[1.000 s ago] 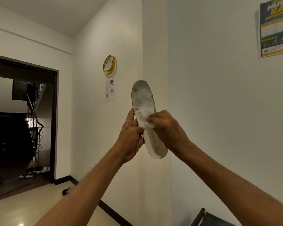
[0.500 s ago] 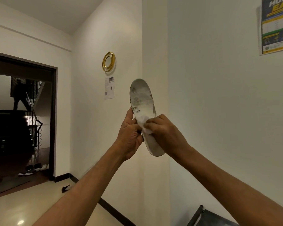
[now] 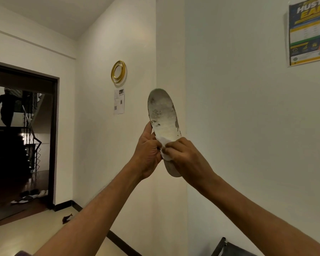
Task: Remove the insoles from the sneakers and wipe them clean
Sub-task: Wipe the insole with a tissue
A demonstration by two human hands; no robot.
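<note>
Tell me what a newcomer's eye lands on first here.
A grimy, grey-smeared insole stands upright mid-frame. The left hand grips its left edge and the right hand pinches a white wipe against its lower half. Behind it, a gold ring hangs on the wall to the left, and a blue-and-yellow poster sits at top right.

Insole (image 3: pixel 163 119) centre frame, upright, in front of the wall corner. Left hand (image 3: pixel 148 154) on its left edge, right hand (image 3: pixel 185 156) across its lower half, wipe (image 3: pixel 164 145) between right hand and insole. Ring (image 3: pixel 118 71) on the wall up-left of the insole, sheet (image 3: pixel 119 101) just below it. Poster (image 3: pixel 309 32) upper right. Doorway (image 3: pixel 53 145) far left; stairs (image 3: pixel 11 145) behind it, person (image 3: pixel 6 108) on them, slippers (image 3: pixel 30 196) on the floor inside. Scrap (image 3: pixel 67 218) on floor lower left. Frame (image 3: pixel 222 245) at bottom right edge.
</note>
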